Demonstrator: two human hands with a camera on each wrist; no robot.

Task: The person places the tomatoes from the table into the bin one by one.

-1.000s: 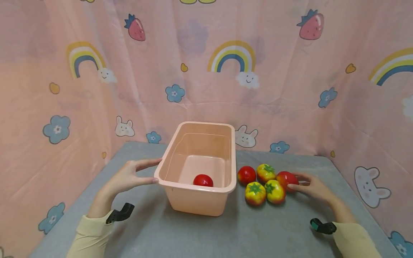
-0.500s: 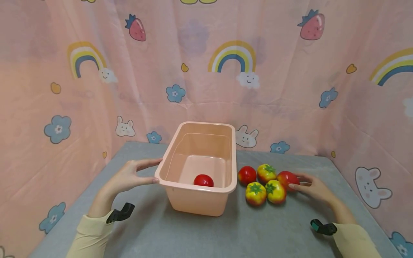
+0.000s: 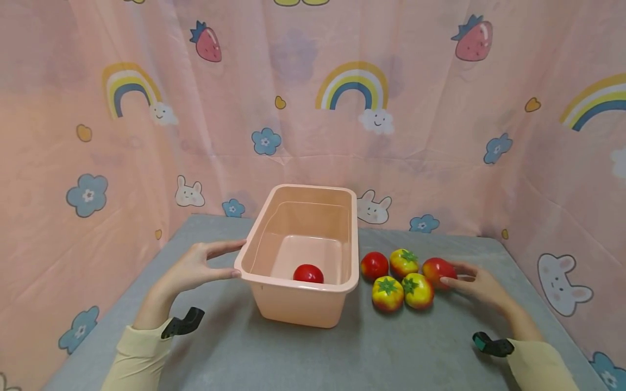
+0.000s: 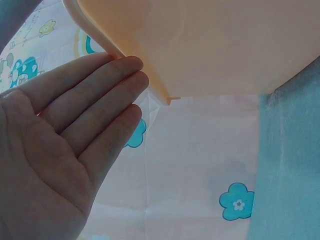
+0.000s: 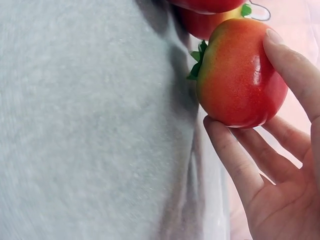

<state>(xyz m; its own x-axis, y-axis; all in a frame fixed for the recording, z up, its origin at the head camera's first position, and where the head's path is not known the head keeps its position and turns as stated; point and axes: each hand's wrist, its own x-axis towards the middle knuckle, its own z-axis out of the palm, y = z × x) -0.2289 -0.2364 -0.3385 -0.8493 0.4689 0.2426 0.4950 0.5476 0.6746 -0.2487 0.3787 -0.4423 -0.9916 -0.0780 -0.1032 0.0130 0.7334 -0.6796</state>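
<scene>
My right hand (image 3: 476, 283) pinches a red tomato (image 5: 242, 75) between thumb and fingertips. In the right wrist view this tomato shows an orange-yellow side and a green leafy top facing left. Beside it in the head view lie two yellow-green tomatoes in front, one of them a nearer tomato (image 3: 417, 291), a yellow-red tomato (image 3: 404, 263) behind and a plain red one (image 3: 374, 266). My left hand (image 3: 193, 267) touches the left rim of a peach plastic bin (image 3: 299, 301), fingers straight, as the left wrist view (image 4: 75, 115) also shows. One red tomato (image 3: 308, 273) sits inside the bin.
A grey cloth-covered table (image 3: 391, 353) carries the bin and tomatoes. Behind and on both sides hangs a pink curtain (image 3: 313, 146) printed with rainbows, flowers and rabbits. The bin's right wall stands close to the tomato group.
My right hand has shifted slightly to the right with the red tomato, opening a small gap from the yellow ones. The left hand and bin have stayed in place.
</scene>
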